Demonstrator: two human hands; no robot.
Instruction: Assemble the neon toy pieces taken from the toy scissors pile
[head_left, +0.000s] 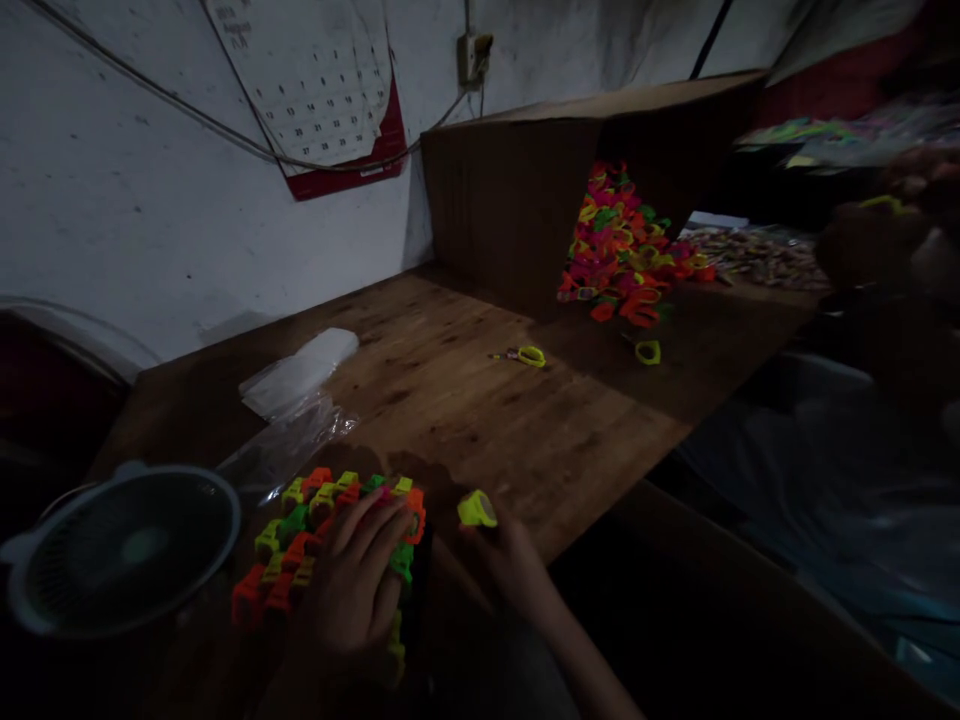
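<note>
Rows of small orange, yellow and green plastic pieces (304, 545) stand close together near the table's front edge. My left hand (360, 575) lies over them, fingers stretched across the pieces at the right end. To its right, my right hand (506, 555) is closed on a yellow plastic piece (478, 509), held just above the table. Farther back on the wood lie two loose yellow pieces, one (532, 356) near the middle and another (647, 352) farther right.
A cardboard box (510, 205) on its side spills many coloured pieces (622, 250). At left are a round basket (232, 510) and white plastic sheets (307, 370) on the table (442, 400). Another person's hands (874, 235) show at the far right.
</note>
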